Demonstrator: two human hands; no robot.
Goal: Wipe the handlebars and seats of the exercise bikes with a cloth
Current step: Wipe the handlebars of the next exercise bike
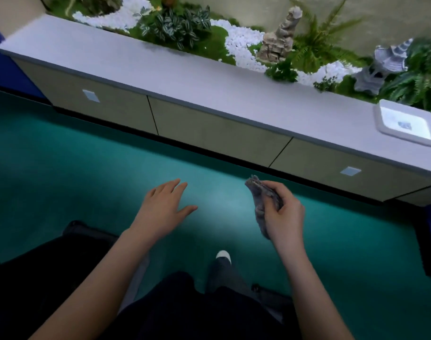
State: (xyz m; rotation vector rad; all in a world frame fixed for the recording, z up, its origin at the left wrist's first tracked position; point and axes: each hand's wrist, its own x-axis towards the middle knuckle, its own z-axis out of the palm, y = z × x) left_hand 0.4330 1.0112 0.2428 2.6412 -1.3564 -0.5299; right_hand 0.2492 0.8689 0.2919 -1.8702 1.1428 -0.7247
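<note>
- Head view looks down at two bare arms held out over a green floor (62, 180).
- The right hand (287, 217) holds the cloth (260, 204). Its fingers (274, 187) are curled round it, so the cloth is bunched up. One end pokes up and one end hangs down.
- The left hand (164, 204) holds nothing. Its fingers (176, 186) are straight and spread a little, palm down, in the air.
- The cloth is grey and looks fuzzy, like a small towel. I think it is light and soft. It should bend and fold any way, so it could wrap round a bar nicely. It would not break if it fell.
- It looks floppy, so a loose end could slip out. I think the best hold is a fat bunch in the middle of the palm, with a flat bit left free to rub with.
- I cannot see any bike bar or seat plainly. The dark shapes at the bottom left are too dim to tell.
- Past the hands is a long white tabletop (185, 69) with cupboard doors under it. A white tray (377, 119) sits near its right end. Green plants (175, 25) and white stones (241, 42) lie behind it.
- The cloth touches nothing but the hand, so I think no wiping is going on right now.
</note>
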